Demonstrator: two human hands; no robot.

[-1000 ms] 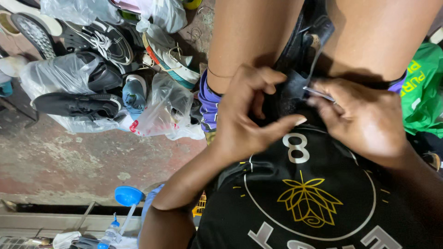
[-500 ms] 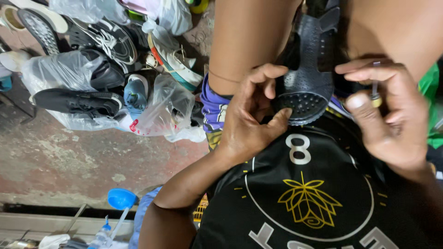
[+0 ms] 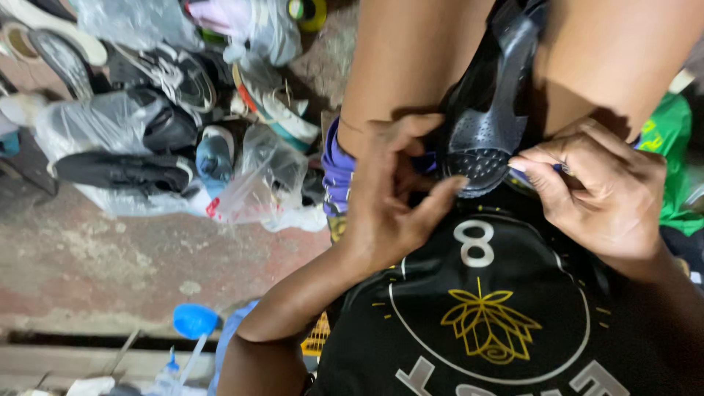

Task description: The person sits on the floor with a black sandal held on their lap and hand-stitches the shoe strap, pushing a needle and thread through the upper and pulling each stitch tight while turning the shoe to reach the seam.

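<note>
Sandal: a dark, glossy plastic sandal with a dotted, textured sole (image 3: 490, 136) sits wedged between the person's knees, sole facing up at the camera. Looks like the legs act as a clamp so both hands stay free for close work on the end nearest the body.

Left hand: the left hand (image 3: 389, 198) curls in from the left, thumb stretched out so its tip touches the rounded lower edge of the sandal. The other fingers are bent behind that end. So the grip is a loose pinch on the sandal's end, steadying it rather than lifting it.

Right hand: the right hand (image 3: 601, 187) comes in from the right with fingertips bunched tight together just beside the sandal's edge. A thin bluish thing shows at the fingertips, too small to say what it is. Grip closed on that small thing, as far as I can tell.

Where it lies vs the grip: the sandal's near end is right between the two hands, touching the left thumb, just beside the right fingertips, above the black printed shirt (image 3: 499, 323).

Background: a pile of worn shoes, some in clear plastic bags (image 3: 147, 132), lies on the concrete floor (image 3: 110, 271) to the left, well apart from the hands. A blue-capped bottle (image 3: 194, 323) stands lower left.
</note>
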